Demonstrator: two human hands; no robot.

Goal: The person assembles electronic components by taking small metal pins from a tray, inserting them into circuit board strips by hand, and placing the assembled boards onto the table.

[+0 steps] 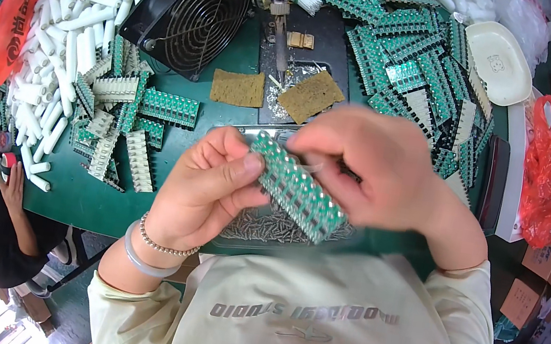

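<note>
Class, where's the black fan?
In the head view, the black fan is upper left of centre, right of the white tubes, with a brown pad near its lower right corner.

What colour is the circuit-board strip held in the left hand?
The circuit-board strip is green with shiny silvery spots; the head view shows it.

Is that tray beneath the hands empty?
No: small metal pieces show in the tray, below the green circuit board. Whether it is full, I cannot tell: the board covers part.
</note>
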